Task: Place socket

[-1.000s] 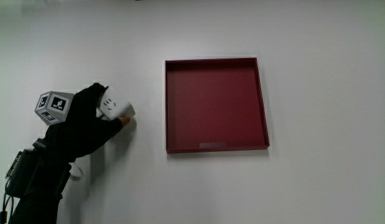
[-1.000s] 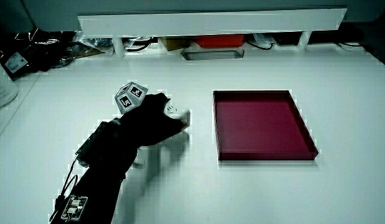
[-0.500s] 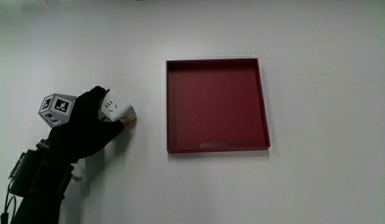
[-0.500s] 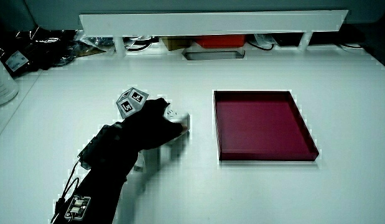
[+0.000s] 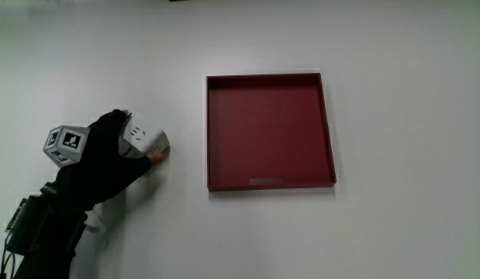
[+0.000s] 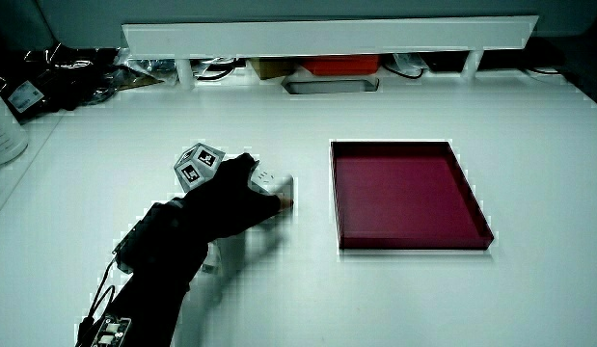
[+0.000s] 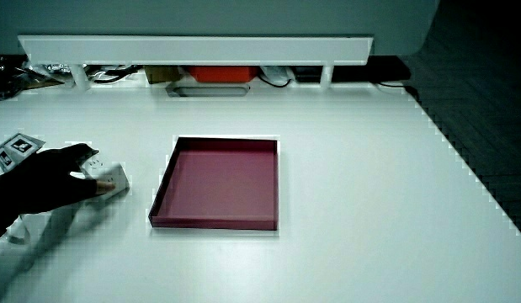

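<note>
1. Right now my hand (image 5: pixel 108 159) in its black glove was clamped on the small white plastic socket block (image 5: pixel 144 136), fingers wrapped over its top and side, with the patterned cube (image 5: pixel 65 144) riding on the back of the glove.
2. The socket sat beside the shallow dark-red square tray (image 5: pixel 209 132), clearly apart from the tray's nearest wall, over bare white table (image 5: pixel 410 93); both side views showed the same, socket (image 6: pixel 270 183) short of the tray (image 6: pixel 335 193), socket (image 7: pixel 108 178) near the tray wall (image 7: pixel 163 187).
3. I couldn't tell whether the socket was resting on the table or lifted just clear of it.
4. The tray was empty, so I judged the placing not yet done, taking the tray as the target; the task sentence did not name one.
5. To do it well, I judged I should keep the grip firm and level, lift enough to clear the tray's low wall, and carry across without tilting.
6. Aim for the middle of the tray floor, not the rim, so the block didn't catch an edge and tip.
7. Set it flat first, then spread the fingers; letting go early risked a drop or a skid.
8. Pull the hand up and away cleanly so the glove didn't drag the socket.
</note>
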{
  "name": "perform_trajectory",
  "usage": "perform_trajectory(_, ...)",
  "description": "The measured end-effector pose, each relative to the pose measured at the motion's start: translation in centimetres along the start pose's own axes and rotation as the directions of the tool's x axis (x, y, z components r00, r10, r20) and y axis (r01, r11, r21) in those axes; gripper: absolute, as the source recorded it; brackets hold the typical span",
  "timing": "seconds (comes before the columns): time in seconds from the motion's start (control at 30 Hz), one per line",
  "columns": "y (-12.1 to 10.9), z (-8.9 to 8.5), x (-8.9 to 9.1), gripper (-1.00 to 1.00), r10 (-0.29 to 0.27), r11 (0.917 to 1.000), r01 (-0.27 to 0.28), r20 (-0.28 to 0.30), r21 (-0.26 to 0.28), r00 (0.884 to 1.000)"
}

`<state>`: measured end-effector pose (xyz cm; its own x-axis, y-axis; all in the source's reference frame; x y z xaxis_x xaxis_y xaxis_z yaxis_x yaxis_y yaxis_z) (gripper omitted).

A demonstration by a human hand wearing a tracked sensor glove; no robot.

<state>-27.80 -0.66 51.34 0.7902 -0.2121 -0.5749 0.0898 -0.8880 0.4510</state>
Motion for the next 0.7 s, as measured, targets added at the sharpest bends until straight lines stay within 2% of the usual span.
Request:
perform_trajectory(0.03,-0.2,0.2,0.0,-0.59,-0.030,0.9994,0.031,-0.014,0.014,0.999)
perform_trajectory(0.07,-0.6,0.6,0.3,-0.65,-0.012,0.9999,0.012,0.004,0.007,1.000)
perform_trajectory(0.1,-0.7,0.8,0.1,-0.71,-0.046,0.9988,0.046,-0.002,0.015,0.999)
perform_trajectory(0.13,-1.0,1.2,0.6,-0.76,-0.042,0.9990,0.042,-0.022,0.013,0.999)
perform_trajectory(0.17,-1.1,1.5,0.8,-0.82,-0.069,0.9976,0.069,-0.030,0.010,0.997)
perform_trajectory(0.27,-2.1,2.8,2.2,-1.00,-0.086,0.9961,0.088,-0.089,0.010,0.992)
perform_trajectory(0.3,-2.6,3.3,3.0,-1.00,-0.068,0.9977,0.067,-0.089,-0.007,0.994)
perform_trajectory(0.33,-3.0,3.7,3.7,-1.00,-0.078,0.9970,0.077,-0.129,-0.007,0.989)
perform_trajectory(0.4,-3.7,4.2,5.0,-1.00,-0.089,0.9960,0.089,-0.152,-0.012,0.984)
perform_trajectory(0.5,-5.1,5.0,6.7,-1.00,-0.110,0.9939,0.107,-0.218,-0.025,0.970)
perform_trajectory(0.53,-5.5,5.2,7.0,-1.00,-0.102,0.9948,0.098,-0.205,-0.029,0.973)
perform_trajectory(0.57,-5.8,5.3,7.2,-1.00,-0.109,0.9940,0.107,-0.199,-0.025,0.974)
perform_trajectory(0.6,-6.2,5.6,7.7,-1.00,-0.116,0.9932,0.115,-0.218,-0.017,0.969)
perform_trajectory(0.67,-7.0,6.1,8.4,-1.00,-0.098,0.9948,0.102,-0.228,0.003,0.969)
perform_trajectory(0.7,-7.4,6.3,8.9,-1.00,-0.097,0.9945,0.104,-0.248,0.016,0.964)
